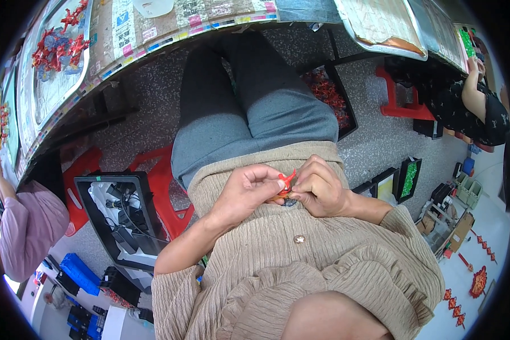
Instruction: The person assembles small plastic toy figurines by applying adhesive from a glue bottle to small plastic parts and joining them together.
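Observation:
Close to my waist, my left hand (246,191) pinches a small red plastic piece (288,178) with pointed prongs between thumb and fingers. My right hand (322,188) is closed against the same piece from the other side, its thumb and forefinger pressed together. Beneath the red part, bits of yellow and dark blue show between the hands; what they belong to is too small to tell. At the upper left, a metal tray (86,68) on the table holds similar red pieces and clear blue ones.
A paper-covered table edge (170,33) curves beyond my legs, with another tray (419,48) at the right. A black crate with red pieces (345,110) sits on the floor. Left are a black bin with cables (84,195) and red stools (167,198). Co-workers sit on both sides.

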`<state>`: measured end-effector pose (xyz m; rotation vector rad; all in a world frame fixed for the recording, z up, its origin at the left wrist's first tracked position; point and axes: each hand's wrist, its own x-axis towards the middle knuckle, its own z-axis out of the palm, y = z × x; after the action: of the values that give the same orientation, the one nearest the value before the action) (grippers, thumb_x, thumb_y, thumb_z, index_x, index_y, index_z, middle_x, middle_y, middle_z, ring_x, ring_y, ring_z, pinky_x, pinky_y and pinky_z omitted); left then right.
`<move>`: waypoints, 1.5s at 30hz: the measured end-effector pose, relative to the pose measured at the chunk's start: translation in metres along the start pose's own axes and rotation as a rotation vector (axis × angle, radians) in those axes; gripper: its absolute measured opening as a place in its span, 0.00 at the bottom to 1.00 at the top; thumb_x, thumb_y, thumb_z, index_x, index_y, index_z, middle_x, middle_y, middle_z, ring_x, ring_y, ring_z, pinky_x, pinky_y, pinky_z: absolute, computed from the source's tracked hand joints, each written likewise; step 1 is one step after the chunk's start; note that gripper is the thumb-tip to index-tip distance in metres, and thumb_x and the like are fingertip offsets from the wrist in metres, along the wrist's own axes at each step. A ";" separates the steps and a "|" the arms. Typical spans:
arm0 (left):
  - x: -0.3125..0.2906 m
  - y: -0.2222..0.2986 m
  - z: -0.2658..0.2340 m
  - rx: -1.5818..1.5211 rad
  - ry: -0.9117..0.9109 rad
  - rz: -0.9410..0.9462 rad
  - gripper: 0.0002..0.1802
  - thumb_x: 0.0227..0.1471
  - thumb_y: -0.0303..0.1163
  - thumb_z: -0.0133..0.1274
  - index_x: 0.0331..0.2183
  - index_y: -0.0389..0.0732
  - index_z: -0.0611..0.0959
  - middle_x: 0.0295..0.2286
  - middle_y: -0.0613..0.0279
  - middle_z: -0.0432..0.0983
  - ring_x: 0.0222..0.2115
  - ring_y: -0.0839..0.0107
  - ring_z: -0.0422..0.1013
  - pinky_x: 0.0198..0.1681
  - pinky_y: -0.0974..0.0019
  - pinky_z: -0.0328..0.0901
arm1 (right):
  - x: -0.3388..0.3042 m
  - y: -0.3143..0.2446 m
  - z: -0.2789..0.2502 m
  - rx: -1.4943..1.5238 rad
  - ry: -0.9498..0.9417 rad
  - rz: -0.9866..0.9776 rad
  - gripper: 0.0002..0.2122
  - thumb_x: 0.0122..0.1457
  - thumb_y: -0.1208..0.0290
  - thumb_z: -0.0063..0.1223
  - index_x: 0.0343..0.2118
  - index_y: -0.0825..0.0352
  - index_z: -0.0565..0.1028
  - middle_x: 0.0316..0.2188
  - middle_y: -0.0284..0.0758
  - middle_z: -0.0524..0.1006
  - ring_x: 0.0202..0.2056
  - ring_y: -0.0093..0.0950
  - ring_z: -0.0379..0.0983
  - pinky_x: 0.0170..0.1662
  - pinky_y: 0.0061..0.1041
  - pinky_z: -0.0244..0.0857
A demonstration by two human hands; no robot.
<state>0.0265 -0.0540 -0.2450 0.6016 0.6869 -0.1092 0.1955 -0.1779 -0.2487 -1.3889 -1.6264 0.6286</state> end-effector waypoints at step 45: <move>-0.006 -0.011 0.009 0.380 0.102 0.310 0.18 0.43 0.17 0.59 0.40 0.30 0.77 0.35 0.64 0.69 0.36 0.78 0.70 0.40 0.75 0.68 | 0.004 0.003 -0.004 0.155 0.002 0.144 0.10 0.41 0.80 0.64 0.23 0.67 0.72 0.23 0.35 0.69 0.26 0.32 0.66 0.30 0.29 0.61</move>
<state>0.0240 -0.0680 -0.2415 1.0779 0.6677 0.0826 0.2005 -0.1739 -0.2483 -1.3996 -1.4521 0.8195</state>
